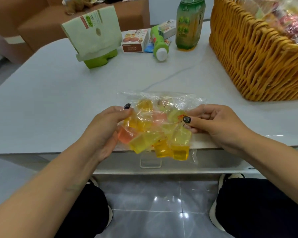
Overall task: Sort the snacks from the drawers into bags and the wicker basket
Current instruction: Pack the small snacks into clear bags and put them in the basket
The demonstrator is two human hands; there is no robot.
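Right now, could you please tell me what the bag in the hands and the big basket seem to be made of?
The bag looks like thin clear plastic film: glossy, crinkled, its contents visible through it. The basket looks like woven wicker or a similar fibre, matte golden strands; which exactly cannot be told.

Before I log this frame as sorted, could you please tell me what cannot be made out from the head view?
- Wicker basket: cut off by the right and top edges; its wrapped snacks are blurred.
- Clear bag: whether its top is sealed, as the plastic is crumpled; both the left hand and right hand hold it.
- Jelly cups: exact count, since they overlap.
- Small box: print too small to read.
- Drawers: no contents in view.
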